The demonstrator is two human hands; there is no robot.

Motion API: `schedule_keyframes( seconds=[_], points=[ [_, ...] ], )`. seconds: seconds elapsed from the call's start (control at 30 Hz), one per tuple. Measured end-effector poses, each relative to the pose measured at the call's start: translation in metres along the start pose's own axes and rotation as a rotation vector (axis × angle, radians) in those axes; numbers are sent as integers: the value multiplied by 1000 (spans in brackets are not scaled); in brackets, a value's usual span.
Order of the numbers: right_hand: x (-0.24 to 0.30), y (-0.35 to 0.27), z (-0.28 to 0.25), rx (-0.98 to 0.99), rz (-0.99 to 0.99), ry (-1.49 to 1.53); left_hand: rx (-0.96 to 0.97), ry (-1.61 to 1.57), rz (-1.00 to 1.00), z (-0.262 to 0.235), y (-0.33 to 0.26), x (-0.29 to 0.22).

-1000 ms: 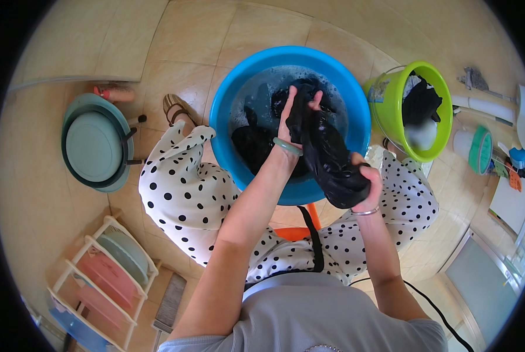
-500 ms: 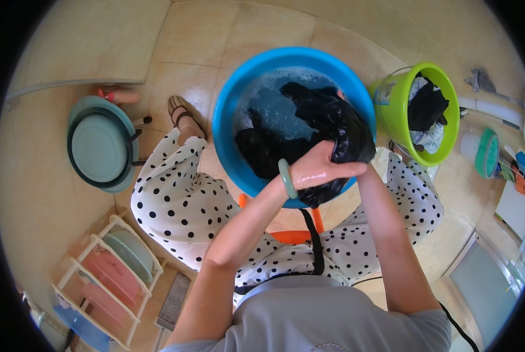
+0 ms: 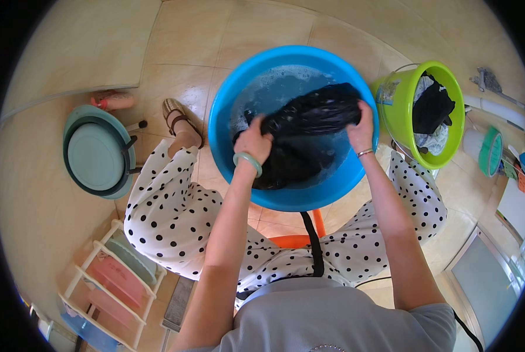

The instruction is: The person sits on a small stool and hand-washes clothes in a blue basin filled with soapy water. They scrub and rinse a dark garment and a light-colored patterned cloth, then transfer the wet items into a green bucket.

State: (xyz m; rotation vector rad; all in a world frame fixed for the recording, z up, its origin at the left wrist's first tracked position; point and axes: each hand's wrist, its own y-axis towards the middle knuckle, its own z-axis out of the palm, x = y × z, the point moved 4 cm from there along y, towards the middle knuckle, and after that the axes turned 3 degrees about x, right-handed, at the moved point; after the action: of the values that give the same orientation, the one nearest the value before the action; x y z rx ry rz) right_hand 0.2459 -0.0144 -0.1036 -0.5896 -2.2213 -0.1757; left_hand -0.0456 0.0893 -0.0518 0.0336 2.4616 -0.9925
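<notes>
A large blue basin [image 3: 217,161] of sudsy water stands between my knees. Wet black cloth [image 3: 318,110] is stretched across it just over the water; what kind of garment it is, I cannot tell. My left hand [image 3: 255,142], below a pale green bangle, grips the cloth's left end, its fingers partly blurred. At the basin's right side my right hand [image 3: 361,126] is closed on the other end. More dark cloth [image 3: 291,164] lies sunk in the near part of the water.
A lime green bucket [image 3: 385,111] with dark and pale clothes is right of the basin. Stacked round basins [image 3: 98,149] lean at the left wall. A white rack [image 3: 86,276] holds more basins at lower left. Part of an orange stool [image 3: 297,241] shows between my legs.
My left hand has moved left and my right hand has come into view at the right rim. The bunched black cloth is now spread lengthwise between them.
</notes>
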Motion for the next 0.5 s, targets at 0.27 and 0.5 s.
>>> schedule_keyframes(
  seconds=[0.27, 0.5],
  points=[
    [-9, -3, 20, 62, 32, -250, -693, 346, 298, -15, 36, -38],
    [-26, -9, 110, 348, 15, -497, 420, -1256, -379, 114, 29, -26]
  ],
)
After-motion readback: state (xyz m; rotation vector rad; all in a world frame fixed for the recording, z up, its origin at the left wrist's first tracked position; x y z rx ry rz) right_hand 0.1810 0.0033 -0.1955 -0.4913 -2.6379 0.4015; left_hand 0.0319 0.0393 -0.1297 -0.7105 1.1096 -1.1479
